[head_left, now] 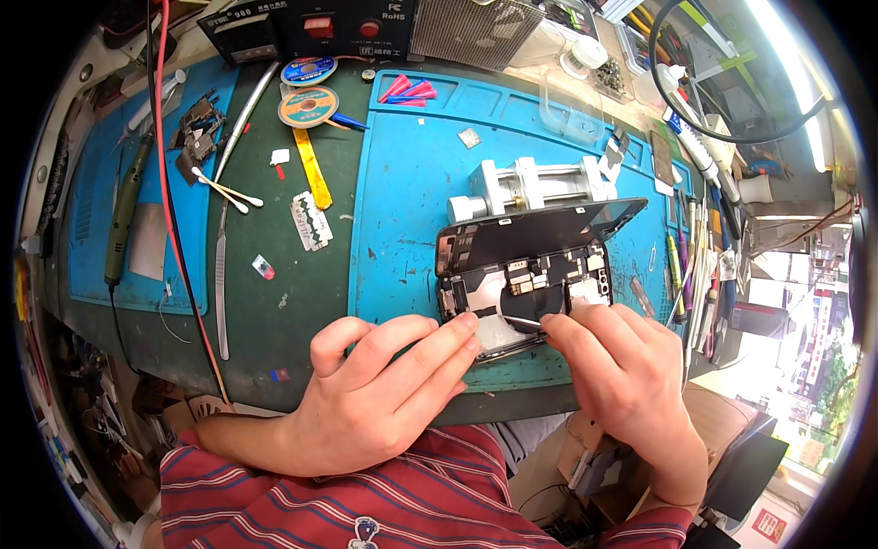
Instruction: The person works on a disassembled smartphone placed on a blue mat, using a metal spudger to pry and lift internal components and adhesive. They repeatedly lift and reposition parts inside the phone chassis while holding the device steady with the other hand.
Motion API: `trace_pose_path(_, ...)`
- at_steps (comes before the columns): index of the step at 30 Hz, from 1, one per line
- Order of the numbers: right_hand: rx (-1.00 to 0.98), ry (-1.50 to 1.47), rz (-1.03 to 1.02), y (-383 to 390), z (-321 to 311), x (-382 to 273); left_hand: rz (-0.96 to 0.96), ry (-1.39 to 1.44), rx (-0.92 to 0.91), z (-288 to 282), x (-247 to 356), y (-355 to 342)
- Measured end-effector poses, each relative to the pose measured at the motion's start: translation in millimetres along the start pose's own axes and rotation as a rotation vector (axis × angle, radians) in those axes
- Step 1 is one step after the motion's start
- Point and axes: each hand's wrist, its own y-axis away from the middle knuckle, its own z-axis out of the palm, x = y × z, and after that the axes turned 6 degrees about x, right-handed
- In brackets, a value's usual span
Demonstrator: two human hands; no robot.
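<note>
- Shirt (320, 494), red and striped, occupied the nearest position, beneath the left forearm.
- Left hand (384, 393): two outer fingers were bent and spread from the rest; two extended fingers lay close together, tips at the near-left corner of the phone. Whether they pinched its edge could not be told.
- Right hand (631, 366): thumb and forefinger pinched a thin pale tool (521, 320), its end directed left, into the phone.
- Phone (549, 297): lay open between the hands on the blue mat (402, 201), its screen panel (530, 238) tilted up along the far side.
- Step in hand, as judged: tool work beside the pale area (498, 331) inside the phone.
- Next move, as judged: called for a steadied phone, a shallow tool angle and clearance from the exposed components.
- Silver clamp fixture (489, 178): stood just behind the screen panel.
- Razor blade (311, 221): lay left of the mat, near a yellow strip (313, 169).
- Black power unit (346, 41): stood farthest, beyond the wire spools (320, 108).
</note>
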Motion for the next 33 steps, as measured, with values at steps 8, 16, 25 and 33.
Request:
trace_pose_path(8,-0.03,-0.013,0.03,-1,-8,-6,0.006,-0.008,0.001,0,0,1)
trace_pose_path(16,0.047,-0.105,0.19,1,-1,-11,0.017,-0.001,0.0,0,0,-1)
trace_pose_path(25,0.063,-0.065,0.122,9,-1,-9,0.007,-0.016,0.007,1,1,0)
trace_pose_path(33,0.158,-0.058,0.105,12,10,-4,0.013,-0.026,0.003,0,1,0)
